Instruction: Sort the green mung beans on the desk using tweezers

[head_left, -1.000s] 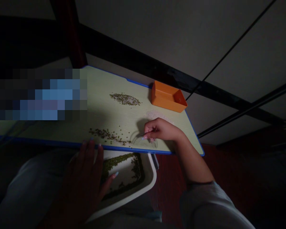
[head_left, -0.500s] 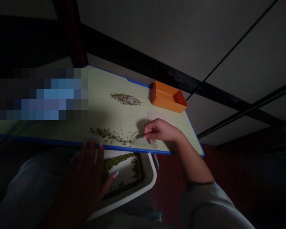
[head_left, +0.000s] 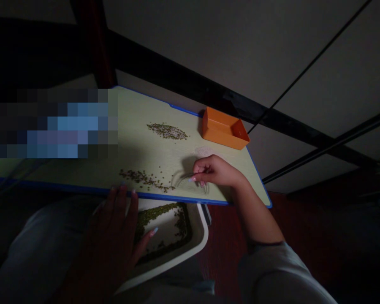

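My right hand (head_left: pixel 210 171) is closed, thumb and fingers pinching a clear plastic protractor (head_left: pixel 190 185). The protractor stands near the front edge of the pale board (head_left: pixel 136 109). Just left of it, loose dark green beans (head_left: pixel 142 177), with some pale grains among them, lie scattered along that edge. Behind the hand is a small patch of whitish grains (head_left: pixel 203 150). My left hand (head_left: pixel 114 223) is open, its fingertips at the board's blue rim and its thumb stretched over a white tray (head_left: pixel 203 236). Green beans line the tray's bottom and sides.
An orange open box (head_left: pixel 221 133) stands at the board's back right corner. A mixed heap of green beans and pale grains (head_left: pixel 167 131) lies mid-board. Something blurred out (head_left: pixel 72 126) covers the left end. White panels (head_left: pixel 193 50) rise behind the board.
My right hand has risen slightly away from the board's front edge, still pinching the protractor. My left hand, the beans and the box stay where they were.
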A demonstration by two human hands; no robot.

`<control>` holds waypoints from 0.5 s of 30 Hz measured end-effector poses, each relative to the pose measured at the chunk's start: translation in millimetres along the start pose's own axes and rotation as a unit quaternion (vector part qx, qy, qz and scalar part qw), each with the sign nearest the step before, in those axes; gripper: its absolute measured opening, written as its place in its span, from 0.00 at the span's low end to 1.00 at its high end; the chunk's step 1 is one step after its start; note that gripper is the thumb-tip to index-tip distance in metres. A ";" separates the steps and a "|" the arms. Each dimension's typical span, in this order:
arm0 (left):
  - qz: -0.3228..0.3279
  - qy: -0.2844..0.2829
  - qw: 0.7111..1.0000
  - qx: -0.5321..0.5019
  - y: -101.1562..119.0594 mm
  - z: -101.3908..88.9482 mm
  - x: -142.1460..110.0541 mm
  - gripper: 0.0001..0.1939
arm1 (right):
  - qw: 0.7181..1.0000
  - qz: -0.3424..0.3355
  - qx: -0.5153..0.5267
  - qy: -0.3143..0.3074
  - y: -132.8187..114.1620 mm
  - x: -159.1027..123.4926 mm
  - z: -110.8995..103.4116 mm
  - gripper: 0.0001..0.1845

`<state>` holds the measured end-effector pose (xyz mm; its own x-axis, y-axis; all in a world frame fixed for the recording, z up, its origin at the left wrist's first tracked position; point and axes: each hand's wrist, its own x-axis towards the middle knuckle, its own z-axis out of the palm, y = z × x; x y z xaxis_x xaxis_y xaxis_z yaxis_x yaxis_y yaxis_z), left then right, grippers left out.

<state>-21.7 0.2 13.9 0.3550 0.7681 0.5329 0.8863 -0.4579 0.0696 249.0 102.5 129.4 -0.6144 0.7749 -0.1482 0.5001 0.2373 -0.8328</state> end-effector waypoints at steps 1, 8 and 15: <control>0.001 -0.001 1.000 0.000 0.0 0.1 -0.2 0.45 | 1.000 -0.005 0.000 0.001 -0.1 0.8 1.3 0.16; 0.005 0.005 1.000 -0.003 -0.7 0.1 -0.4 0.45 | 0.999 -0.014 -0.032 0.013 -0.9 4.6 6.5 0.16; 0.002 0.004 1.000 -0.011 -1.1 1.7 -0.7 0.45 | 0.999 -0.001 -0.026 0.021 1.2 3.3 2.6 0.16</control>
<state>-22.4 1.0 12.0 0.3562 0.7621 0.5406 0.8779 -0.4710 0.0856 245.9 103.8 126.5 -0.5901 0.7979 -0.1235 0.5312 0.2684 -0.8036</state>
